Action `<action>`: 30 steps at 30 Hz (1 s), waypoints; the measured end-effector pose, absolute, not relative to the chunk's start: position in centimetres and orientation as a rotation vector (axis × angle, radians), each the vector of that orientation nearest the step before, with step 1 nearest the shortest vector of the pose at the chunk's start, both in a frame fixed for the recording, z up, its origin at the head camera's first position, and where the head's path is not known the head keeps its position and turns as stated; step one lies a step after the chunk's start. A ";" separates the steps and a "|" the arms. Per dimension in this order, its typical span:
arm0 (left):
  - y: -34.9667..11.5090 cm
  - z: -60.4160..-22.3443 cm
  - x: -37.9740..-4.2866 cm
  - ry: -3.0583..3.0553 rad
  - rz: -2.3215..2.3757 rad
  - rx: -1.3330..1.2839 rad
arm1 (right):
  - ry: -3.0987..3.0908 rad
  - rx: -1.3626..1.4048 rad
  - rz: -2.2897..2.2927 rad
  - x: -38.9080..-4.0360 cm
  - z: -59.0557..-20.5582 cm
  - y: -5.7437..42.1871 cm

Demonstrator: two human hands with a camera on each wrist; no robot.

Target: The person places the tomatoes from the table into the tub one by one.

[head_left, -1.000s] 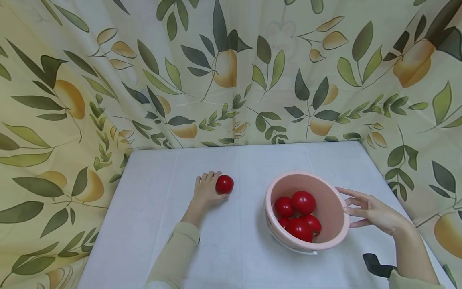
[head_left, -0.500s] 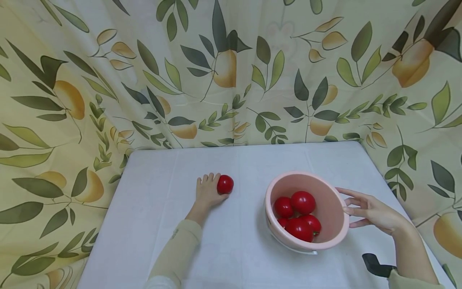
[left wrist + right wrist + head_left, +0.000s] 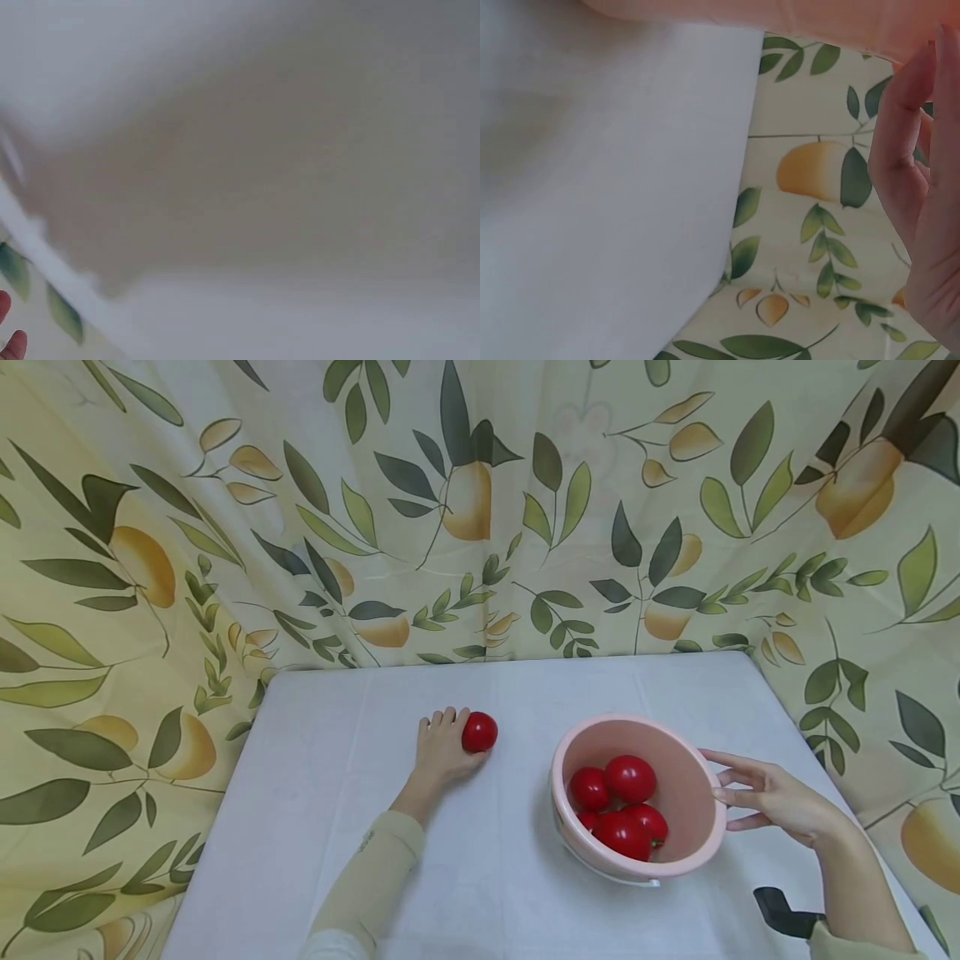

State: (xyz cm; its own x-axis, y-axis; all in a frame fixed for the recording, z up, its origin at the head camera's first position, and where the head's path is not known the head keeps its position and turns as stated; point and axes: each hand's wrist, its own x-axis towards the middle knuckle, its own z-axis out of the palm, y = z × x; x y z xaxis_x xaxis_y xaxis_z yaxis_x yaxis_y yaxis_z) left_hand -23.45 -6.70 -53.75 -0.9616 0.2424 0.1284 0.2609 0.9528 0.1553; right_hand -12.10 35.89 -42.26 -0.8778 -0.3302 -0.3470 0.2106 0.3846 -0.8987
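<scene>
In the head view my left hand (image 3: 444,745) grips a red tomato (image 3: 479,732) over the white-covered table, the tomato on the hand's right side. Only two fingertips (image 3: 13,345) show in the left wrist view, at the lower left corner; the tomato is out of that view. To the right stands a pink bucket (image 3: 697,810) with several red tomatoes (image 3: 624,837) in it. My right hand (image 3: 783,797) touches the bucket's right side near the rim with extended fingers. In the right wrist view those fingers (image 3: 904,127) reach up to the pink bucket wall (image 3: 780,16).
A white cloth covers the table (image 3: 315,718). Behind it and at both sides hangs a leaf-and-fruit patterned curtain (image 3: 480,602). The bucket's white handle (image 3: 615,878) hangs down on its near side. A black strap (image 3: 783,912) sticks out at the right wrist.
My left hand and the tomato have moved slightly right and farther from me; the fingers have closed more around the tomato. The right hand and bucket stay in place.
</scene>
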 end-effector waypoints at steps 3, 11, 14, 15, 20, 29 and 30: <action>-5.8 -52.2 -23.7 -2.958 -0.219 -0.429 | 2.198 -0.059 -1.492 -12.0 -42.1 35.7; -3.3 -47.1 -23.5 -2.877 -0.152 -0.547 | 2.224 -0.016 -1.473 -12.1 -41.9 35.4; -2.3 -45.1 -23.2 -2.815 -0.134 -0.607 | 2.225 -0.009 -1.472 -12.1 -41.9 35.4; -1.9 -44.5 -23.1 -2.792 -0.127 -0.633 | 2.226 -0.008 -1.471 -12.1 -41.9 35.4; 0.0 -42.2 -22.1 -2.689 -0.071 -0.753 | 2.224 -0.004 -1.471 -12.0 -42.0 35.4; 3.8 -41.0 -19.2 -2.663 0.116 -0.992 | 2.221 -0.025 -1.484 -11.9 -42.1 35.5; 4.2 -41.0 -18.9 -2.671 0.141 -1.028 | 2.221 -0.026 -1.485 -11.9 -42.1 35.5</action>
